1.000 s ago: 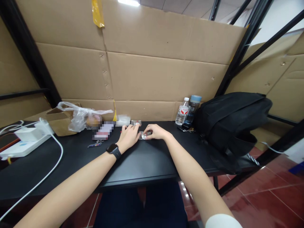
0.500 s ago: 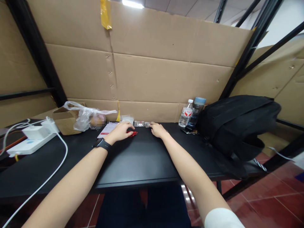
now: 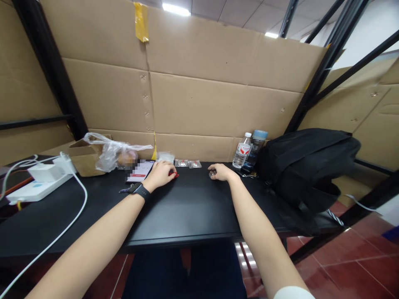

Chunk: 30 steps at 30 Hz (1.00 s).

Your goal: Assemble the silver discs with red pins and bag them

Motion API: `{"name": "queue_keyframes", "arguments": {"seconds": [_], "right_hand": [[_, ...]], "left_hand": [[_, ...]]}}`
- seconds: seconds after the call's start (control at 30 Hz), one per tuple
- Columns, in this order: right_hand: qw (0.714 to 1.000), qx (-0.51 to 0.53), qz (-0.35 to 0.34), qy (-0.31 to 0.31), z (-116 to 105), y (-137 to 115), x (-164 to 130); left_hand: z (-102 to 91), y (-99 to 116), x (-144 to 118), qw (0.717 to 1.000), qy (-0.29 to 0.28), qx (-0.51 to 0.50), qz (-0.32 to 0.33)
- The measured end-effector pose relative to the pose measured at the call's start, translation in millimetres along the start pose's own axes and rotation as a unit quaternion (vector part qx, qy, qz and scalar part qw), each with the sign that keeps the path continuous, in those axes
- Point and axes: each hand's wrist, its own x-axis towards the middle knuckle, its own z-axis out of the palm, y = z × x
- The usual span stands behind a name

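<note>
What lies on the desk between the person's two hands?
In the head view, bare black desk separates left hand and right hand; two small clear packets lie just behind.

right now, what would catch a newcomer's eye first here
Two bare forearms stretch across the black table: the left hand rests on a small red item, and the right hand covers a small shiny object. A bulky black backpack fills the table's right end, against a cardboard wall.

Red piece (image 3: pixel 175 175): small, flat on the black desk, half hidden under the left hand's fingertips.
Silvery piece (image 3: pixel 211 174): small, roundish, on the desk, under the right hand's fingers.
</note>
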Motion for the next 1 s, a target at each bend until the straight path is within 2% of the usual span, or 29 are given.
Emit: {"name": "queue_keyframes", "arguments": {"seconds": [0.23,0.43,0.53,0.6,0.7,0.83,0.9,1.0], "right_hand": [[0.999,0.016,0.027,0.006,-5.6,0.3,-3.2],[0.998,0.044,0.048,0.007,-13.9,2.7,-8.9],[0.997,0.054,0.041,0.035,-17.9,2.2,-10.4],[0.993,0.094,0.008,0.074,-17.6,-4.8,-9.6],[0.964,0.22,-0.076,0.132,-8.7,-30.3,-4.8],[0.891,0.391,-0.163,0.165,15.3,-78.2,2.4],[0.868,0.428,-0.179,0.175,26.8,-97.5,3.4],[0.858,0.439,-0.18,0.198,38.2,-113.7,1.6]], "left_hand": [[-13.7,14.2,0.3,0.999,0.035,-0.031,-0.015],[-16.2,24.9,1.7,0.996,0.064,-0.05,-0.027],[-16.6,28.3,2.1,0.995,0.078,-0.057,-0.031],[-17.8,31.0,2.1,0.994,0.086,-0.062,-0.032],[-20.5,36.8,1.8,0.992,0.095,-0.072,-0.036],[-22.9,45.0,1.5,0.988,0.096,-0.106,-0.055],[-21.9,47.3,1.5,0.985,0.103,-0.121,-0.06],[-17.7,47.7,1.6,0.982,0.121,-0.131,-0.059]]}}
